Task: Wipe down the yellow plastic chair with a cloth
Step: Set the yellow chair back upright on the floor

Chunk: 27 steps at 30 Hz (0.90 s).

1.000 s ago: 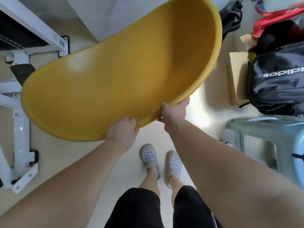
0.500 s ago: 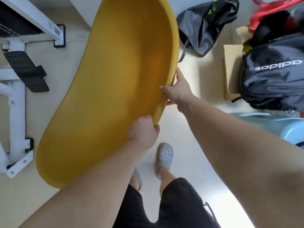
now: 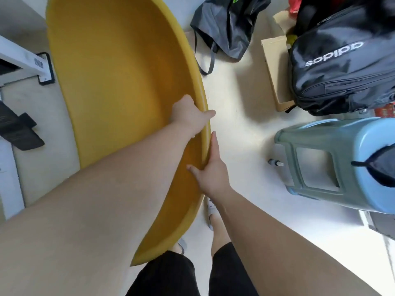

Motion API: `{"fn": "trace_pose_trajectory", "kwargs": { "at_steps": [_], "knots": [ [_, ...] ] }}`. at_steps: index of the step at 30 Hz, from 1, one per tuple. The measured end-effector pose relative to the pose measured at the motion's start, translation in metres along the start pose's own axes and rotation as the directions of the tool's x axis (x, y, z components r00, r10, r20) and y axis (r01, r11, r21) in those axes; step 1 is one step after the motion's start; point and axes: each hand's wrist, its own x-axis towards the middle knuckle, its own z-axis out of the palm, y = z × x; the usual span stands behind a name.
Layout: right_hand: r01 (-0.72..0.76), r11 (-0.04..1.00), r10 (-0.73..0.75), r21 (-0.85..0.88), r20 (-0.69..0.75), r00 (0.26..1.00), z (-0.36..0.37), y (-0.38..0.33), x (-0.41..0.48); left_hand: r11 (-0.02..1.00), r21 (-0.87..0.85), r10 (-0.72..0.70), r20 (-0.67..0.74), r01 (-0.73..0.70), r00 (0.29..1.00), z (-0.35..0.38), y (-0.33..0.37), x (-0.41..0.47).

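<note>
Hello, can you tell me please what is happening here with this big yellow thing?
A person is standing and holding a yellow plastic chair shell up off the floor. The left hand grips over its right edge, and the right hand holds the same edge lower down. No cloth is in view, so wiping does not seem to have started. Nearby on the floor are a black backpack, a grey bag and a blue stool.

The glossy yellow plastic chair [image 3: 119, 86] shell stands nearly upright, hollow side facing the camera.
</note>
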Motion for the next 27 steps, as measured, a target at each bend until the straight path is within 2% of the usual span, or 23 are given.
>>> {"fn": "trace_pose_trajectory", "kwargs": {
  "at_steps": [2,3,5,7,8,9,10,13,14,16,18,20,22,27],
  "knots": [
    [-0.003,0.994,-0.005,-0.107,-0.068,0.998,-0.002,0.000,0.012,0.949,0.215,0.241,-0.028,-0.230,0.970,-0.011,-0.006,0.006],
    [0.000,0.991,-0.010,-0.137,-0.069,0.998,-0.003,0.001,0.016,0.858,0.368,0.377,0.024,-0.359,0.926,-0.017,-0.012,0.010],
    [0.013,0.984,-0.021,-0.176,-0.042,0.999,-0.007,0.002,0.020,0.525,0.676,0.527,0.219,-0.517,0.821,-0.028,-0.025,0.023],
    [0.048,0.974,-0.050,-0.220,-0.003,0.999,-0.017,-0.002,0.027,0.207,0.814,0.607,0.328,-0.542,0.724,-0.038,-0.026,0.040],
    [0.067,0.965,-0.066,-0.253,0.014,0.998,-0.024,-0.005,0.035,0.101,0.837,0.638,0.359,-0.537,0.681,-0.042,-0.022,0.048],
    [0.088,0.954,-0.084,-0.287,0.026,0.996,-0.032,-0.010,0.045,0.047,0.842,0.651,0.383,-0.538,0.656,-0.046,-0.014,0.058],
    [0.113,0.940,-0.106,-0.322,0.039,0.994,-0.041,-0.017,0.057,0.039,0.833,0.649,0.399,-0.551,0.648,-0.050,-0.002,0.066],
    [0.202,0.883,-0.171,-0.424,0.110,0.979,-0.070,-0.051,0.099,0.152,0.831,0.617,0.343,-0.535,0.708,-0.071,0.036,0.089],
    [0.223,0.864,-0.184,-0.451,0.130,0.974,-0.081,-0.064,0.114,0.182,0.854,0.598,0.298,-0.488,0.744,-0.081,0.040,0.098],
    [0.241,0.822,-0.191,-0.515,0.150,0.970,-0.103,-0.094,0.147,0.232,0.897,0.446,0.245,-0.376,0.861,-0.101,0.027,0.111],
    [0.234,0.752,-0.187,-0.616,0.141,0.972,-0.115,-0.123,0.177,0.296,0.897,0.337,0.224,-0.329,0.914,-0.112,-0.003,0.117],
    [0.209,0.697,-0.224,-0.686,0.068,0.972,-0.114,-0.146,0.197,0.378,0.860,0.367,0.202,-0.344,0.908,-0.111,-0.018,0.114],
    [0.150,0.724,-0.253,-0.674,-0.056,0.966,-0.103,-0.157,0.203,0.451,0.812,0.422,0.173,-0.371,0.890,-0.103,-0.011,0.108],
    [-0.065,0.757,-0.246,-0.650,-0.377,0.893,-0.052,-0.126,0.168,0.477,0.783,0.482,0.148,-0.400,0.864,-0.100,0.010,0.111]
  ]
}}
